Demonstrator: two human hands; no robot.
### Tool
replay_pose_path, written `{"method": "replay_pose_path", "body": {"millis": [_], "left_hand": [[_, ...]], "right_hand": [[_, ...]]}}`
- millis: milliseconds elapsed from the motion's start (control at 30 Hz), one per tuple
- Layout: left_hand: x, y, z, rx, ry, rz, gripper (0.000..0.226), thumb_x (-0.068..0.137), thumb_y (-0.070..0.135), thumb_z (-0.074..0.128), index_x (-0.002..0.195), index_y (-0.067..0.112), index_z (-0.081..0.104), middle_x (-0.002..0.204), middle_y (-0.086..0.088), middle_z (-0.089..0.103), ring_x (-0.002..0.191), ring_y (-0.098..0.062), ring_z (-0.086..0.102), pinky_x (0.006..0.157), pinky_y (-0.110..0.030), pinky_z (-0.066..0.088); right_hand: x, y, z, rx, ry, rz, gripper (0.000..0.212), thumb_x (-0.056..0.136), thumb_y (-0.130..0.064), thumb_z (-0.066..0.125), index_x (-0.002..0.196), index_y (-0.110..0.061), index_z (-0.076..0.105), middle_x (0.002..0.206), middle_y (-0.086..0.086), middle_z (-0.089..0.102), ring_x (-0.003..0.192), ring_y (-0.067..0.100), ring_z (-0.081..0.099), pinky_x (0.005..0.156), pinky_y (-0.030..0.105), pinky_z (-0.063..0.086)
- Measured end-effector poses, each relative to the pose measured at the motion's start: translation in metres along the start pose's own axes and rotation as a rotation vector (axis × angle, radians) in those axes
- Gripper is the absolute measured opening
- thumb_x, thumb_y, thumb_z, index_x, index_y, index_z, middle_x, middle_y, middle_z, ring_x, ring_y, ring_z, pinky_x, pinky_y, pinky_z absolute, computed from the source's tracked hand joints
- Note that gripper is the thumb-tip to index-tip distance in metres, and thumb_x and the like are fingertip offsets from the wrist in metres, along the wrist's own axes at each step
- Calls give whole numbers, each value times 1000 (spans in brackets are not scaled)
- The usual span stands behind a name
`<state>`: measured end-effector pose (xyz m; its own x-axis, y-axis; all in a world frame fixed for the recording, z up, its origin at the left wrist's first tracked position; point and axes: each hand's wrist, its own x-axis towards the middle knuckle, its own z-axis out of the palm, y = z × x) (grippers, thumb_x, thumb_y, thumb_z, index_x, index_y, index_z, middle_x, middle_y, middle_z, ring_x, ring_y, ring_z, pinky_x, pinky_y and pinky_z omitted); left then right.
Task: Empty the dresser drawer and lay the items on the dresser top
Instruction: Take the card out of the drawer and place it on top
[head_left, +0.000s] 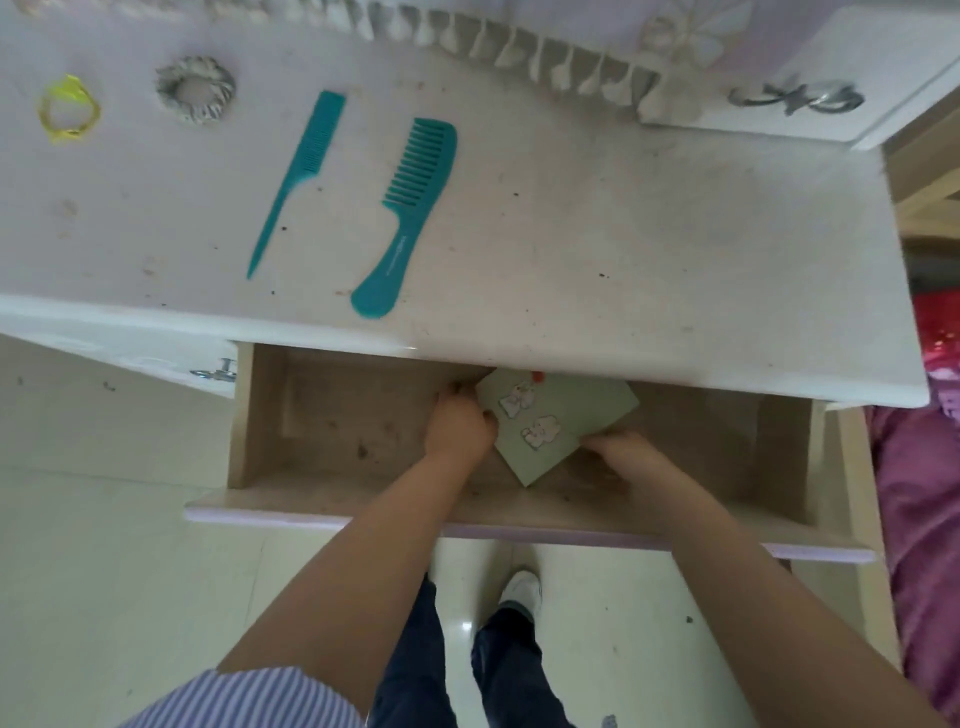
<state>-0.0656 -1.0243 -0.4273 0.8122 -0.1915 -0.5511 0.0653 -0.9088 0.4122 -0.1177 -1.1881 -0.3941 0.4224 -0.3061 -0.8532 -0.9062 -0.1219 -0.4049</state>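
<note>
The wooden drawer (332, 415) is pulled out below the white dresser top (623, 249). Inside it lies a pale green notebook (566, 415) with cartoon stickers, tilted, its far corner under the dresser edge. My left hand (460, 421) grips the notebook's left edge. My right hand (623, 452) holds its lower right edge. A small red thing (537, 375) peeks out behind the notebook. On the dresser top lie a teal tail comb (298, 176), a teal wide-tooth comb (410, 213), a yellow hair tie (67, 111) and a grey-white scrunchie (195, 93).
A carved mirror frame (519, 47) runs along the back of the dresser. A silver handle (795, 98) sits on a white panel at the top right. Pink and red bedding (924, 467) lies to the right. My legs and a white shoe (522, 592) stand on the tiled floor.
</note>
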Motion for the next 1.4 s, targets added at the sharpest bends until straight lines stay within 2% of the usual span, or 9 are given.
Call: {"method": "replay_pose_path", "body": {"millis": [167,333,500,700,900,1067,1167,1267,1400], "left_hand": [[-6,-4,-2,-196,-42,-27,30,94,11,48,117,-5,58,122,-22,63,110,-34,58,92,-35,50],[-47,-14,-23,-228,-86,152,16,90,10,57,101,0,64,90,-11,61,83,-20,53,68,-24,38],[-68,-32,-36,88,78,267,23,94,13,50,87,-3,63,73,-4,49,82,-28,55,63,-26,30],[-66,-29,-12,-129,86,-25,20,98,10,39,98,1,57,93,-16,58,84,-26,52,65,-26,38],[-64,-2,-66,-130,191,331,16,96,4,43,96,-4,57,78,-9,55,72,-19,48,54,-18,24],[-100,1,-76,-6,307,574,19,91,3,45,85,-8,59,70,-14,57,64,-18,46,55,-17,23],[-101,5,-97,69,306,570,18,93,6,50,87,-7,60,71,-14,60,62,-24,52,61,-26,38],[-86,17,-112,160,195,537,20,96,13,48,97,-2,62,80,-15,68,67,-27,60,61,-28,44],[-65,47,-118,-314,161,344,18,97,9,45,87,5,60,63,-1,58,39,1,57,39,-1,45]], "right_hand": [[20,7,21,200,41,39,30,89,6,43,118,4,54,118,21,59,104,33,58,101,45,46],[9,15,14,327,-149,110,26,92,-3,47,68,-13,51,67,5,51,55,12,45,39,18,44],[2,25,4,385,-97,2,17,84,3,60,95,-8,52,68,6,54,50,15,55,31,12,44],[-4,52,14,227,-165,115,5,89,-5,57,86,0,58,70,10,53,59,18,48,54,29,41],[-16,29,-10,75,64,-228,70,80,-6,70,139,-1,32,137,21,49,118,31,53,74,23,41],[-40,26,-27,-114,-36,-532,16,79,4,67,89,-8,63,85,14,67,79,15,60,65,20,54],[-61,10,-46,-12,9,-714,36,78,4,67,66,-27,56,66,-6,58,55,-8,57,47,-1,45],[-72,-30,-64,123,143,-832,22,80,-6,68,75,-26,61,72,-15,61,55,-12,59,49,-3,44],[-69,-101,-83,-40,425,-945,31,84,-19,64,114,-17,60,94,-8,63,80,6,60,67,5,43]]}}
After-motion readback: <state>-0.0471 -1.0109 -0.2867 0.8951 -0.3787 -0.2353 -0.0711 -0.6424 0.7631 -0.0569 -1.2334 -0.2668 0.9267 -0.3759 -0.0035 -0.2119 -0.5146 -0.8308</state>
